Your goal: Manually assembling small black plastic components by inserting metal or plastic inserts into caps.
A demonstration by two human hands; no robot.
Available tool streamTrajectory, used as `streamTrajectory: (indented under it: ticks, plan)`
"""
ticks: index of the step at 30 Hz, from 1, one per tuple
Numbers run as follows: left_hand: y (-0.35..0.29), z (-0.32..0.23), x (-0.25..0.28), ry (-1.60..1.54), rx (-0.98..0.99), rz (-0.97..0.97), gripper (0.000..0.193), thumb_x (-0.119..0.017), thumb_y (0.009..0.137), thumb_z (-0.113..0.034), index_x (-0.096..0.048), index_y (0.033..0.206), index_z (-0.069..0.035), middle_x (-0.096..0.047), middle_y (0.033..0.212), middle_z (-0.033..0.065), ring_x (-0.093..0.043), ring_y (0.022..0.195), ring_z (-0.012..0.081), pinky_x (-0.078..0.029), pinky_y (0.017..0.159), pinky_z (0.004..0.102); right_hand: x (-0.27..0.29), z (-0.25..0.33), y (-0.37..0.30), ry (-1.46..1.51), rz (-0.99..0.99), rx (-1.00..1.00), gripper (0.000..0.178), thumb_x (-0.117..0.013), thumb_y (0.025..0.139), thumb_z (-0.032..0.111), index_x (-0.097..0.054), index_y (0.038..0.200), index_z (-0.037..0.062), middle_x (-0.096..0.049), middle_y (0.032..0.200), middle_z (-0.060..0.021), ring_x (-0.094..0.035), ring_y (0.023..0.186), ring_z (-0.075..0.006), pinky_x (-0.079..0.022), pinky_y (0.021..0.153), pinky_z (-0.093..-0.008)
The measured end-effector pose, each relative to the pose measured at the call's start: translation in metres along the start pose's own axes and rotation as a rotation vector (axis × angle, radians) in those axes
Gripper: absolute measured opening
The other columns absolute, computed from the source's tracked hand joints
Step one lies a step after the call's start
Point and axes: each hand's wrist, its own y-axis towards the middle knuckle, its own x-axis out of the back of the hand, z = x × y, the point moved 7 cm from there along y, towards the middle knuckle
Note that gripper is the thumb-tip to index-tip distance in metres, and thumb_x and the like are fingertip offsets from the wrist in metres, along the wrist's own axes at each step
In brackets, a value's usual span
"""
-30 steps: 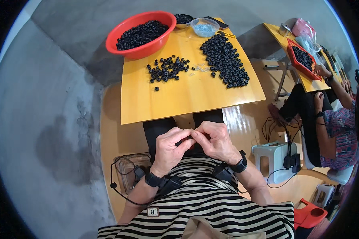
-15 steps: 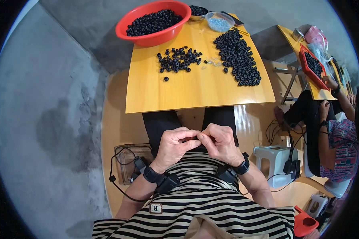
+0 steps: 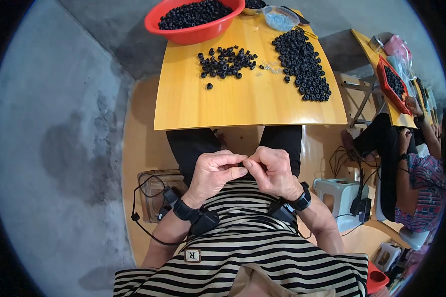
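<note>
My left hand [image 3: 215, 171] and my right hand [image 3: 271, 171] meet above my lap, in front of the table edge. The left thumb and forefinger pinch a small black piece [image 3: 241, 164], mostly hidden by the fingers. My right thumb and forefinger are pressed together against it; what they grip is covered. On the table, a loose heap of small black round pieces [image 3: 227, 63] lies left of centre, and a larger, denser spread of black ring-like pieces [image 3: 305, 67] lies to the right. Between them are tiny silvery pieces [image 3: 270, 68], too small to make out.
On the yellow table [image 3: 208, 109] stand a red basin [image 3: 195, 33] of black pieces and a clear tub [image 3: 281, 19] of pale bits. A grey wall [image 3: 59, 148] rises at left. At right, another person sits by a table with a red basket [image 3: 392, 84]. Cables [image 3: 142, 210] trail beside me.
The view has shifted slightly, so the table sits higher in the picture. My hands stay together in the same pinch, and a little more of the black piece shows between the fingertips.
</note>
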Motion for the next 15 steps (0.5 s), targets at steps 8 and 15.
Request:
streamTrajectory:
  ticks: [8,15]
  plan:
    - [0.0,0.004,0.005,0.038,0.004,-0.028,0.024,-0.075,0.082,0.0,-0.073,0.106,0.002,-0.068,0.087,0.004,-0.061,0.077,0.0081,-0.049,0.068,0.0225,-0.004,-0.005,0.004,-0.02,0.035,0.028,0.014,-0.07,0.086,0.006,-0.061,0.076,0.0019,-0.057,0.063,-0.0119,-0.058,0.051,-0.0251,-0.044,0.047,-0.0333]
    - [-0.006,-0.037,-0.008,0.609,-0.447,-0.155,0.03,-0.078,0.075,0.002,-0.071,0.104,0.001,-0.067,0.087,0.0122,-0.065,0.076,0.0228,-0.054,0.067,0.0305,-0.008,-0.025,-0.004,0.23,0.073,-0.339,0.026,-0.06,0.097,0.014,-0.058,0.075,0.0004,-0.051,0.058,-0.0138,-0.054,0.049,-0.0308,-0.043,0.047,-0.0354]
